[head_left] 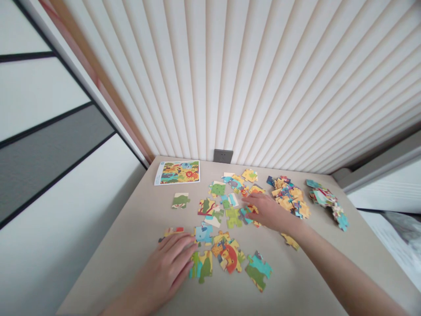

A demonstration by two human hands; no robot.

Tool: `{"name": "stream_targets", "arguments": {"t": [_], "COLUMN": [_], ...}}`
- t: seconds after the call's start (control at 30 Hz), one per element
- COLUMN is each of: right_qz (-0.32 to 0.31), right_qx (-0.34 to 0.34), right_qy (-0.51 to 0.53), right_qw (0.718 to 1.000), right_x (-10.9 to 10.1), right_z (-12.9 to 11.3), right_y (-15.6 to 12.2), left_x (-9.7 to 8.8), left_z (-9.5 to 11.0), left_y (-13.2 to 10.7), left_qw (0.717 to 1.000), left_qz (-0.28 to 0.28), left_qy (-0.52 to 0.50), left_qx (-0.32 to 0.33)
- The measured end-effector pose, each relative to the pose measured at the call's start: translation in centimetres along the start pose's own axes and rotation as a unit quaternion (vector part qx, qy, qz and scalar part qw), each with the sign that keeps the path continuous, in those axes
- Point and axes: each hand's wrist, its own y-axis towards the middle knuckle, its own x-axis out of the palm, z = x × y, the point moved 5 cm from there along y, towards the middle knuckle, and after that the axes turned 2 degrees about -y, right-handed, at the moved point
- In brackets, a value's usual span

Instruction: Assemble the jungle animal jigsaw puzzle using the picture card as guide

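Over the beige table (131, 245) we have puzzle pieces (289, 195) scattered, mostly ahead and to our right. Our left hand (167, 267) lies flat and open, its fingertips at the blue piece (204, 232) just beyond. Our right hand (268, 210), nearer the middle cluster, rests loosely spread on a teal piece (246, 213), gripping nothing.

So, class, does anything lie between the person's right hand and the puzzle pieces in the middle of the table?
Nothing visible does. The right hand rests palm-down on the middle pieces, its fingertips right on them. The left hand lies flat beside a blue piece, out of the way.
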Motion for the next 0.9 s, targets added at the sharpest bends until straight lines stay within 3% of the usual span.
{"name": "stream_targets", "arguments": {"t": [0.17,0.27,0.4,0.53,0.63,0.7,0.77,0.9], "right_qz": [0.009,0.026,0.047,0.087,0.171,0.203,0.181,0.109], "right_qx": [0.011,0.011,0.000,0.017,0.101,0.151,0.151,0.109], "right_qy": [0.044,0.054,0.055,0.052,0.055,0.056,0.066,0.076], "right_qw": [0.999,0.998,0.997,0.995,0.979,0.966,0.970,0.985], "right_x": [1.4,2.0,2.1,0.6,-1.6,-1.9,-0.7,4.0], "right_z": [-0.2,0.0,0.3,0.7,1.4,1.2,0.0,-3.8], "right_y": [-3.3,-3.7,-3.4,-3.6,-5.2,-7.0,-8.7,-11.0], "left_x": [1.7,3.2,5.3,6.6,6.8,6.7,6.6,6.3], "left_z": [3.1,4.1,5.5,6.4,6.6,6.6,6.7,6.5], "left_y": [0.3,1.1,2.4,3.0,3.3,3.5,3.7,3.8], "left_qw": [1.000,0.998,0.998,0.998,0.998,0.997,0.997,0.995], "left_qz": [-0.005,0.025,0.025,0.007,0.013,0.023,0.031,0.049], "left_qy": [-0.021,-0.020,-0.011,-0.002,0.000,-0.002,-0.007,-0.032], "left_qx": [-0.007,-0.050,-0.057,-0.057,-0.065,-0.068,-0.070,-0.078]}}
